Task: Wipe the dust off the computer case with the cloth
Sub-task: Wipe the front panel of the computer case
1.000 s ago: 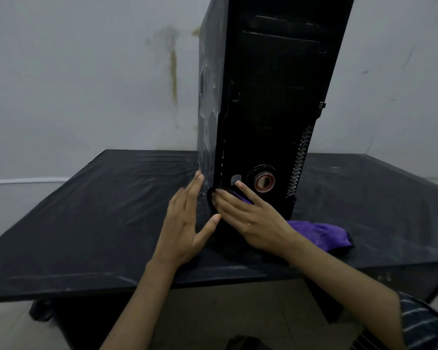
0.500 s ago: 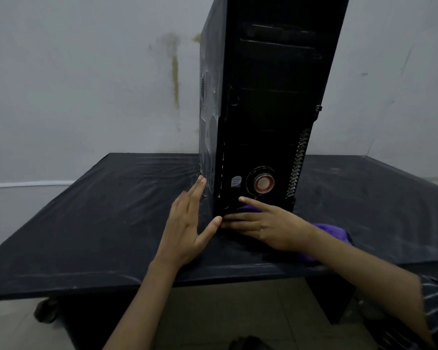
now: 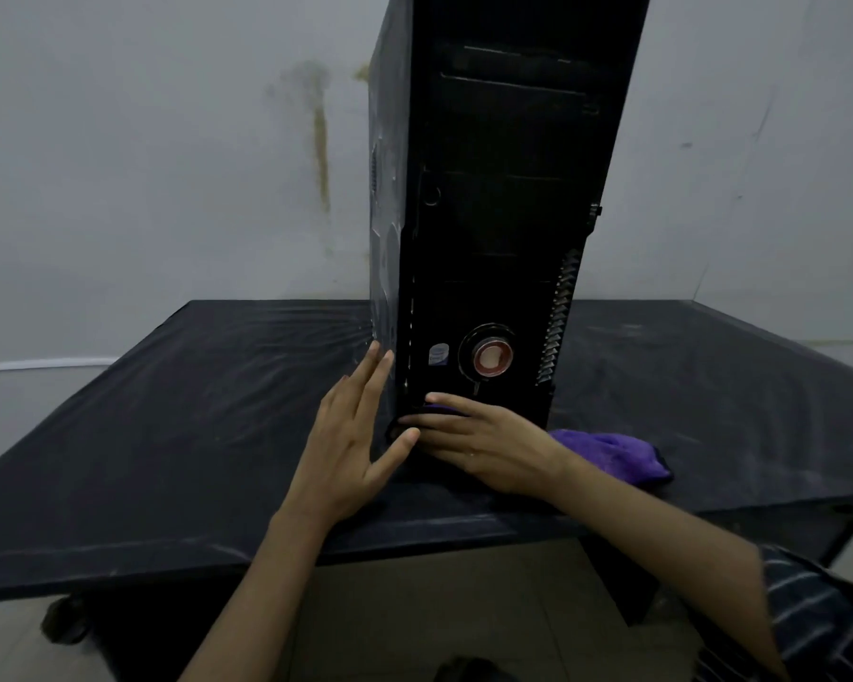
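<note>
Lower on the front panel than a second ago, the right hand [image 3: 483, 443] presses the purple cloth [image 3: 611, 452] flat-fingered against the computer case [image 3: 503, 189] near the worktop [image 3: 168, 435] front edge, left hand [image 3: 350, 435] open bracing; upper panels seemingly remain.

one computer case [image 3: 503, 199], one cloth [image 3: 611, 452], two hands

The computer case [image 3: 503, 199] runs past the top edge, its upper end cut off. The right hand [image 3: 483, 443] hides most of the purple cloth [image 3: 611, 450]. The sticker [image 3: 438, 354] is too small to read. The surface [image 3: 168, 435] is cut by both side edges.
</note>
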